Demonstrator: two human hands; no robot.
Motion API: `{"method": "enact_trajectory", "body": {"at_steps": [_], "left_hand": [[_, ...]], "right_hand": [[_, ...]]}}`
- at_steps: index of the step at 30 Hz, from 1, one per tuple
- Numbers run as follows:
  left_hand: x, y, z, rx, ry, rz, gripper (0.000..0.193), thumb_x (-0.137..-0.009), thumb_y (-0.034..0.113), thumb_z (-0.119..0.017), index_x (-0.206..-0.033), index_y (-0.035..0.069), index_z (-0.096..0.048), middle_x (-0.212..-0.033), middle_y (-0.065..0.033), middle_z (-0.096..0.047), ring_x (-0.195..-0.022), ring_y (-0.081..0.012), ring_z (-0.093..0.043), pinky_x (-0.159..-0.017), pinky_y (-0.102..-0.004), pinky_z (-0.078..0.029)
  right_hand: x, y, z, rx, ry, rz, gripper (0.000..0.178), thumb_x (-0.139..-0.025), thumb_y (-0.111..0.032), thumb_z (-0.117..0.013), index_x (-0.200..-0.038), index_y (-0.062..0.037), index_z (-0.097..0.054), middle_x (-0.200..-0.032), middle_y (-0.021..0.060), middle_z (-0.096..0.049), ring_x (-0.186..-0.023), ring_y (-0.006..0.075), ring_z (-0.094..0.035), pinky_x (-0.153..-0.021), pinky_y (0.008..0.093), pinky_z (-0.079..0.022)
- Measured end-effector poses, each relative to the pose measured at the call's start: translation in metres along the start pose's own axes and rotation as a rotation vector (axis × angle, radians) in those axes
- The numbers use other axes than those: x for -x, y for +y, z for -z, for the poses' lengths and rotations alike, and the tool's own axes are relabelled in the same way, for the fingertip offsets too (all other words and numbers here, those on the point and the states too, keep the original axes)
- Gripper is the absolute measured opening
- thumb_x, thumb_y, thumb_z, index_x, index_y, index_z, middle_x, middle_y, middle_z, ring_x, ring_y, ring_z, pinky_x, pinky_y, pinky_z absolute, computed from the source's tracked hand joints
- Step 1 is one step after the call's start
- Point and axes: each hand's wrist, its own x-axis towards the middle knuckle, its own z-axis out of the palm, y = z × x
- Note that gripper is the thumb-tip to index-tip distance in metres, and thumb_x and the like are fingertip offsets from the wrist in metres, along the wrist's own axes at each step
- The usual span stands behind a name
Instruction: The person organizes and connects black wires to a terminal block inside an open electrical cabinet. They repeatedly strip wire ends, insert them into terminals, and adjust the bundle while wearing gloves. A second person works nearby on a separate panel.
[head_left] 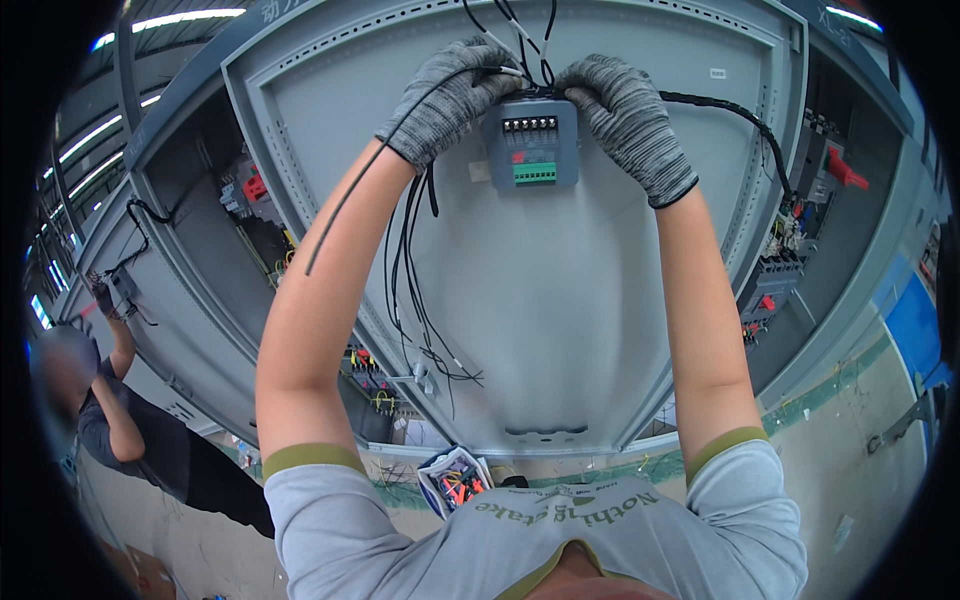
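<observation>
The module (533,146), a grey box, sits on the inner face of the door (545,310), between the two hands and slightly below their fingertips. Across its front run a row of screw terminals (530,125) and, under that, a green connector (535,173).

The left hand (450,100), in a grey knit glove, is at the module's upper left corner, fingers drawn narrow beside the wires (521,42) that rise above the module's top edge. Whether it pinches any of them cannot be told. One long black lead (345,185) crosses the back of this glove, its loose end hanging beside the forearm, left of the module.

The right hand (625,120), gloved alike, is at the module's upper right corner, fingers curled and thumb near the box's edge; what it grips, if anything, cannot be told. A black cable (735,108) runs from behind this hand to the right of the module.

Below and left of the module, loose black wires (405,260) dangle in front of the door. Far right of it is a red handle (847,170) inside the cabinet. Well below it, a crate (432,490) holds tools. Far left and lower, another person (140,430) stands with one arm raised.
</observation>
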Motion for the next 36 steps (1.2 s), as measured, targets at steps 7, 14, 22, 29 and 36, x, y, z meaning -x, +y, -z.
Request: {"method": "enact_trajectory", "body": {"at_steps": [7, 14, 22, 29, 36], "left_hand": [[0.005, 0.014, 0.005, 0.349, -0.088, 0.202, 0.03, -0.083, 0.027, -0.069, -0.104, 0.005, -0.069, -0.094, -0.0089, -0.069, -0.094, -0.0181, -0.062, -0.09, -0.031, -0.046], [0.006, 0.033, 0.001, 0.245, 0.015, 0.28, 0.03, -0.079, 0.027, -0.073, -0.096, 0.002, -0.069, -0.087, -0.0088, -0.069, -0.082, -0.0151, -0.063, -0.08, -0.0298, -0.05], [-0.007, 0.026, -0.004, 0.202, 0.04, 0.313, 0.033, -0.079, 0.029, -0.072, -0.097, 0.002, -0.069, -0.089, -0.0105, -0.069, -0.084, -0.0187, -0.063, -0.082, -0.0326, -0.049], [-0.017, 0.019, 0.002, -0.058, -0.085, 0.268, 0.04, -0.078, 0.037, -0.072, -0.1, 0.003, -0.07, -0.091, -0.0114, -0.069, -0.087, -0.0207, -0.064, -0.083, -0.0339, -0.049], [-0.015, 0.022, 0.006, -0.15, -0.076, 0.196, 0.045, -0.078, 0.041, -0.072, -0.103, 0.004, -0.068, -0.094, -0.0122, -0.068, -0.09, -0.0218, -0.064, -0.086, -0.0344, -0.049]], "right_hand": [[0.003, -0.007, 0.007, -0.082, -0.009, -0.091, 0.019, -0.088, -0.028, -0.059, -0.096, -0.0132, -0.068, -0.092, 0.0047, -0.066, -0.094, 0.0223, -0.062, -0.094, 0.0388, -0.039], [0.004, -0.017, 0.014, -0.106, -0.072, -0.161, 0.022, -0.086, -0.033, -0.061, -0.096, -0.014, -0.068, -0.094, 0.0046, -0.067, -0.093, 0.0225, -0.062, -0.094, 0.0396, -0.038], [-0.003, -0.017, 0.006, -0.072, 0.005, -0.142, 0.021, -0.085, -0.029, -0.061, -0.094, -0.0106, -0.068, -0.091, 0.0072, -0.067, -0.09, 0.0246, -0.062, -0.089, 0.0392, -0.042], [-0.006, -0.009, -0.006, 0.033, -0.011, -0.133, 0.021, -0.086, -0.031, -0.06, -0.093, -0.0141, -0.069, -0.094, 0.0043, -0.065, -0.099, 0.0229, -0.059, -0.093, 0.0423, -0.039], [-0.007, -0.004, -0.006, 0.054, -0.035, -0.112, 0.018, -0.086, -0.028, -0.06, -0.095, -0.0147, -0.069, -0.095, 0.0045, -0.066, -0.1, 0.024, -0.059, -0.092, 0.0406, -0.042]]}}
